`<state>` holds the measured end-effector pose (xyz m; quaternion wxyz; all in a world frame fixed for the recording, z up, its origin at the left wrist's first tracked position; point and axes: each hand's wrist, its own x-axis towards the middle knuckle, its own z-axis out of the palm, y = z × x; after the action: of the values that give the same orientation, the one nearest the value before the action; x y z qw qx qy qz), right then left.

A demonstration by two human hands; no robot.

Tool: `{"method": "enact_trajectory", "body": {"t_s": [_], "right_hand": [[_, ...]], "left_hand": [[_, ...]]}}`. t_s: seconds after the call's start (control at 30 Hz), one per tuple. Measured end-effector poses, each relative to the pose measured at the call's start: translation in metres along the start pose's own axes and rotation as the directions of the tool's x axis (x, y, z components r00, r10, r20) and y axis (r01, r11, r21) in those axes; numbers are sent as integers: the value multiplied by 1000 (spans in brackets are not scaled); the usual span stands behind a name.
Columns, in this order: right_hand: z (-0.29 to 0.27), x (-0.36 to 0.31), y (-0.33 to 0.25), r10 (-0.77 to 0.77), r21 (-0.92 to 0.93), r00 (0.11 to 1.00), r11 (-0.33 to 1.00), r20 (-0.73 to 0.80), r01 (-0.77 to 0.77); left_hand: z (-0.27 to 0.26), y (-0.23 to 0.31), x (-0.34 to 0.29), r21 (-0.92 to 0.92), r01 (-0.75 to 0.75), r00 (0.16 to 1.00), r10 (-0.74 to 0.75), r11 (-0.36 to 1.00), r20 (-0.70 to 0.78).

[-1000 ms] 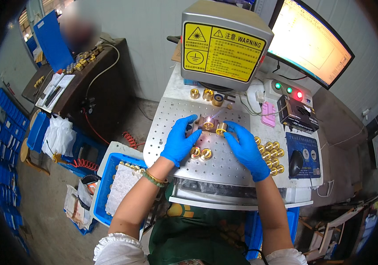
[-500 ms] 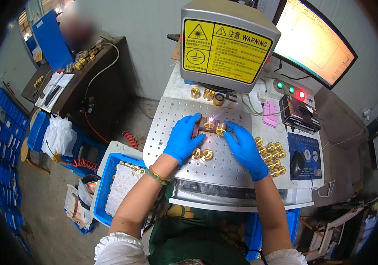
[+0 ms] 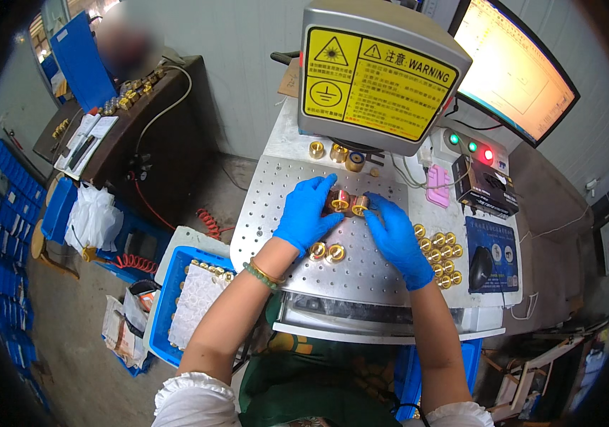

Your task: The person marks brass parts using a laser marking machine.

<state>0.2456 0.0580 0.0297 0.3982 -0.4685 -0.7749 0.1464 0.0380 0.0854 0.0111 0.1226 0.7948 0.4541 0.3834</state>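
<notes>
Cylinders [image 3: 360,206] glossy golden metal; plate [image 3: 365,267] satin metal (smooth, softly reflective); tray [image 3: 163,313] smooth plastic.

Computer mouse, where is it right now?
In the head view, the black computer mouse lies at the right on the blue mat, just right of the clustered gold rings.

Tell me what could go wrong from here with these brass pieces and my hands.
Both your left hand and right hand are near the machine head, whose yellow label shows a burst-like hazard symbol; gloved fingers might get hurt if it fires. The brass piece at your right hand could knock its neighbour. Your left hand might nudge the two brass pieces on the perforated plate.
</notes>
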Motion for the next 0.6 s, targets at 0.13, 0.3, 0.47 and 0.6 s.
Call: {"method": "enact_trajectory", "body": {"t_s": [0.13, 0.3, 0.47, 0.6], "right_hand": [[1, 1, 1, 30, 5, 1000, 1000, 6, -31], [14, 11, 5, -40, -46, 999, 998, -13, 40], [34, 21, 13, -211, -189, 975, 962, -67, 195], [40, 19, 14, -182, -187, 983, 966, -17, 176]], "left_hand": [[7, 2, 6, -37, 43, 999, -42, 998, 4], [-3, 1, -6, -216, 88, 979, -124, 972, -159], [-31, 3, -47, -666, 423, 855, -515, 615, 68], [-47, 10, -78, -678, 473, 847, -504, 563, 172]]}}
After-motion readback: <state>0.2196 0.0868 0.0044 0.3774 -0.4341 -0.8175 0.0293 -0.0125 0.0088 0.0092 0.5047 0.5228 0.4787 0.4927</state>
